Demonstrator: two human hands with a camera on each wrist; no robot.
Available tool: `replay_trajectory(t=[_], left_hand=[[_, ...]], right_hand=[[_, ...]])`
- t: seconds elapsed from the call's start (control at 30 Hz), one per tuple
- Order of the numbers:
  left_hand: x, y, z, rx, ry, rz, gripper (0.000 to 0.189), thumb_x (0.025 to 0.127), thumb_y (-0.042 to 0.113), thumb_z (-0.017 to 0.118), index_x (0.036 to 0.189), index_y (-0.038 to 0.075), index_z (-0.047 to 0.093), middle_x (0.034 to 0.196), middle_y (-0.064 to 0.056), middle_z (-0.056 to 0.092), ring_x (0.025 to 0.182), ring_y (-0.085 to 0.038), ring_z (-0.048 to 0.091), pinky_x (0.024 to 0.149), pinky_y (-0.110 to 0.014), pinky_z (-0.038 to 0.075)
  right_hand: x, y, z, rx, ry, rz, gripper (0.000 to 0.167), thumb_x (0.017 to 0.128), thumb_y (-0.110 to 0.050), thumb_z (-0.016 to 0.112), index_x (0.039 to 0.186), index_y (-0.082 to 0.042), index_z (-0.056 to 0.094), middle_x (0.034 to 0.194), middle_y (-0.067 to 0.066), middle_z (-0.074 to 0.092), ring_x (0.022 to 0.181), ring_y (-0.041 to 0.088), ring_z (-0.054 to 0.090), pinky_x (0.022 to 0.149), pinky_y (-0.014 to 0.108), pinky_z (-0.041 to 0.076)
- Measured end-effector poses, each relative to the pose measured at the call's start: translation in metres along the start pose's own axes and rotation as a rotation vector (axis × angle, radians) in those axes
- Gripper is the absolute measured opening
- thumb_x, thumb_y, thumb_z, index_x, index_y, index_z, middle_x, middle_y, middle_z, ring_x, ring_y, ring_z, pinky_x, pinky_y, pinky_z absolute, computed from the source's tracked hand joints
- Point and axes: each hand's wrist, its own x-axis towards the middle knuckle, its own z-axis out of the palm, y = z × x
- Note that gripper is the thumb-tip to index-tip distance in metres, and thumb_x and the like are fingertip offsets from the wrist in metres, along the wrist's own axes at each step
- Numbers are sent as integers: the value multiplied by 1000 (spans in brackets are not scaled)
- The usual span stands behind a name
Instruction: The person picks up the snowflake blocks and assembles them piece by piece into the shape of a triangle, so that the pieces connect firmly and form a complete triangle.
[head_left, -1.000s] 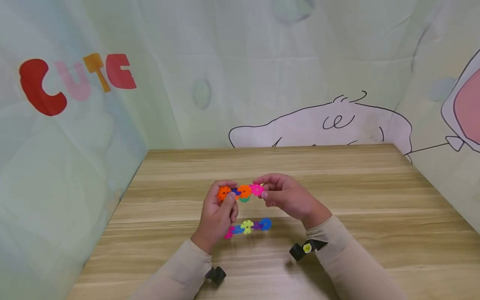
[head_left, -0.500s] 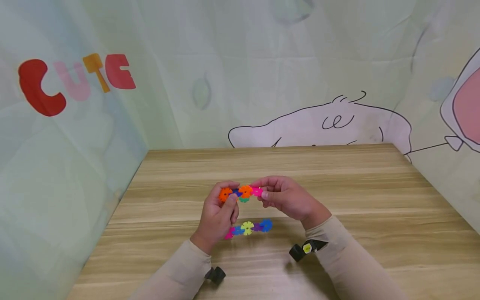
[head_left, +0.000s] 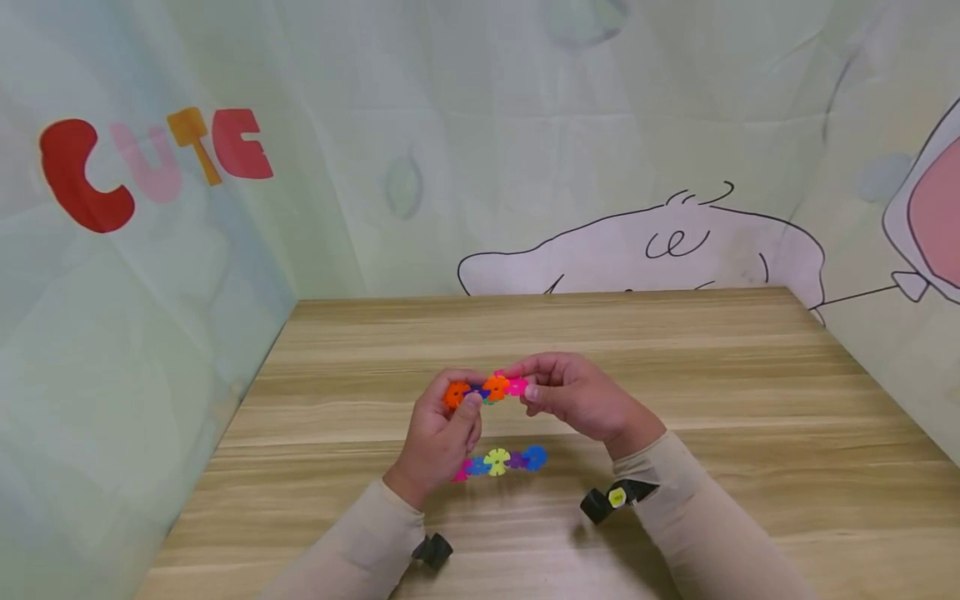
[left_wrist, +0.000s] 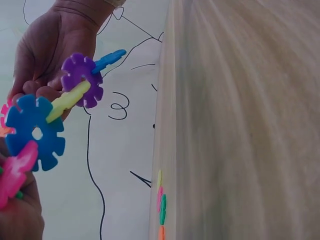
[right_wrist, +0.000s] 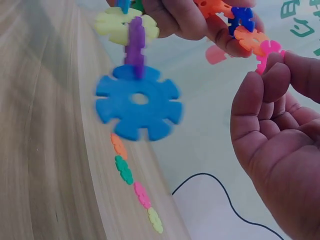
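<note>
My left hand [head_left: 442, 433] grips a chain of slotted plastic snowflake discs above the table. One run of it shows an orange disc [head_left: 496, 387], a dark blue disc [right_wrist: 242, 19] and another orange disc [head_left: 456, 394]. At that run's right end, the thumb and fingertips of my right hand [head_left: 588, 400] pinch a pink disc [head_left: 516, 386]. A second run extends from the left hand nearer the head camera, with a yellow disc [head_left: 497, 461], a purple disc [head_left: 515, 460] and a light blue end disc [right_wrist: 112, 107]. The left fingers hide where the runs meet.
On the wooden table [head_left: 675, 350], a row of loose discs lies flat beyond the hands: orange [right_wrist: 119, 146], green [right_wrist: 124, 170], pink [right_wrist: 142, 195] and yellow [right_wrist: 155, 220]. Printed cloth walls [head_left: 420, 108] stand at the back and left edges.
Both hands with the chain have shifted slightly down and right. The pinched pink disc, nearly face-on a second ago, now looks more tilted.
</note>
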Motion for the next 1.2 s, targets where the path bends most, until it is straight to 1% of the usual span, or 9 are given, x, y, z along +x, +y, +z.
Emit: replay_trajectory(t=[0.1,0.23,0.43,0.5,0.73,0.83,1.0,1.07,1.2], left_hand=[[0,1,0,25,22,-13,17,110,-2,45,124,-7,52,61,-14,43,47,-18,43,40,-26,42],[2,4,-2,51,79,-96,20,112,5,45,128,-4,52,62,-12,44,49,-16,43,43,-25,42],[4,10,-5,71,138,-214,26,113,13,46,136,1,50,65,-11,46,50,-15,44,45,-22,41],[5,11,-5,63,138,-217,25,113,12,45,136,1,50,66,-11,47,49,-15,44,44,-22,41],[5,9,-4,45,133,-199,22,113,10,45,133,2,51,70,-8,47,48,-15,43,43,-22,40],[5,9,-3,37,128,-194,22,113,11,44,133,1,50,68,-5,47,48,-14,43,42,-22,39],[5,9,-2,17,115,-177,25,114,10,42,134,-3,47,67,-3,45,47,-14,42,41,-23,39],[5,9,-2,22,118,-180,25,114,10,42,134,-2,48,67,-4,45,47,-14,42,41,-23,39],[4,9,-3,32,121,-184,25,114,10,43,134,-3,48,62,-10,44,47,-15,42,40,-23,38]], right_hand=[[1,2,1,-34,25,5,32,104,-5,63,134,7,62,113,5,74,92,20,65,86,30,59],[4,6,1,-46,56,-2,36,107,-11,60,141,0,60,110,5,68,87,20,60,85,30,57],[14,23,-7,-71,128,83,44,112,-18,49,154,-5,48,135,14,55,85,19,55,81,27,53],[18,31,-11,-127,152,144,47,112,-21,50,156,-6,46,141,17,54,85,21,57,81,29,54],[24,49,-21,-273,147,324,53,110,-28,53,161,-19,42,117,19,63,90,26,62,84,33,56],[24,51,-25,-285,123,353,57,108,-26,56,163,-19,40,134,14,58,88,26,61,82,32,55],[21,50,-29,-342,109,390,55,108,-25,56,161,-21,42,88,7,57,62,21,49,63,28,45],[19,49,-29,-400,109,394,52,108,-25,55,158,-21,45,84,7,56,54,19,43,59,29,43],[17,47,-26,-541,134,364,45,107,-23,57,152,-16,53,135,9,63,77,20,56,77,35,51]])
